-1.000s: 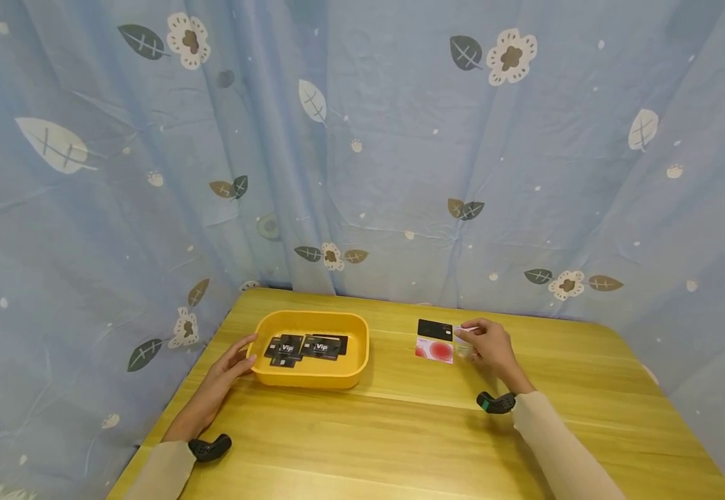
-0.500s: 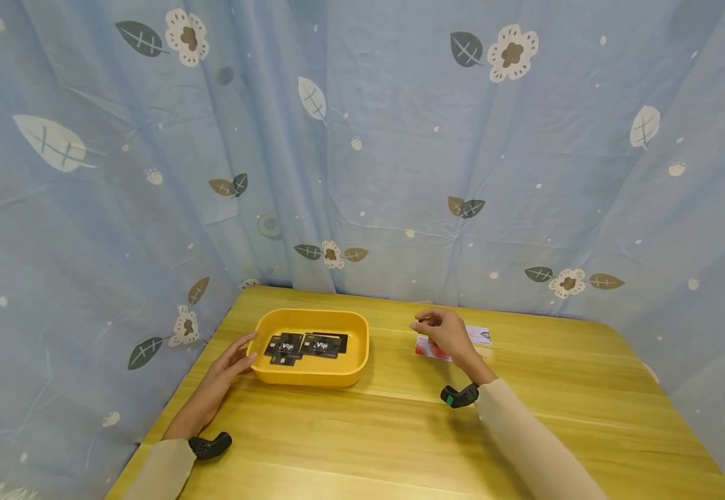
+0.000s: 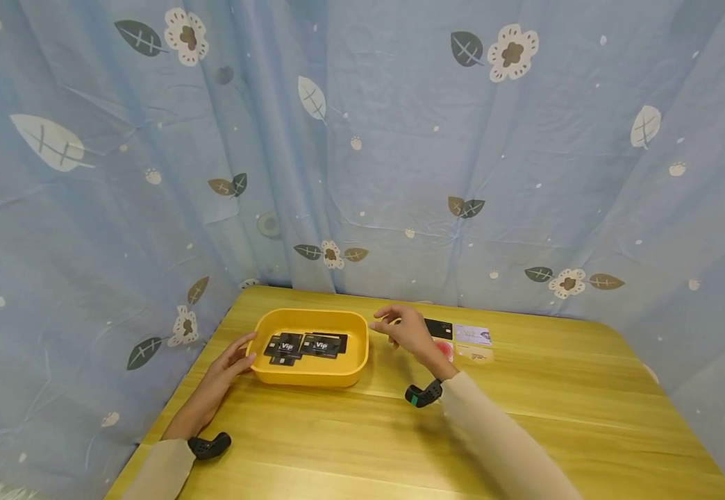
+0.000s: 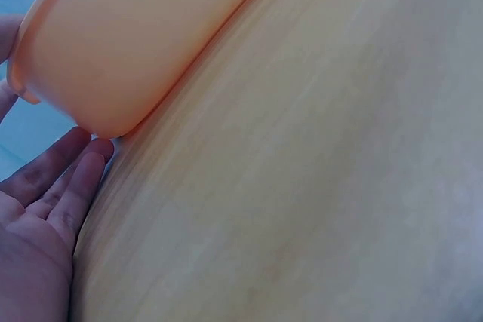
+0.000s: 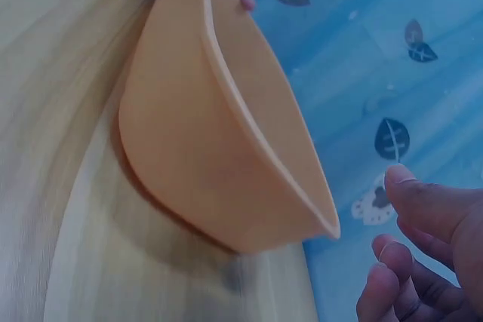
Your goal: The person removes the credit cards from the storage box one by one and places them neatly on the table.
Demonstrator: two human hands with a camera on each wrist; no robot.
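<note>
On the desk (image 3: pixel 337 444) before a blue curtain (image 3: pixel 400 160), we pinched the yellow tray (image 3: pixel 312 380) with our left hand (image 3: pixel 215 385), presumably to steady it; black cards (image 3: pixel 321 347) lay inside. Our right hand (image 3: pixel 409 335) hovered beside its opposite rim, loosely curled, apparently empty.

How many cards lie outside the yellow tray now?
4 on the table: black card back left, lilac card back right, red-patterned card front left, cream card front right. More may hide behind the right hand or beneath these.
</note>
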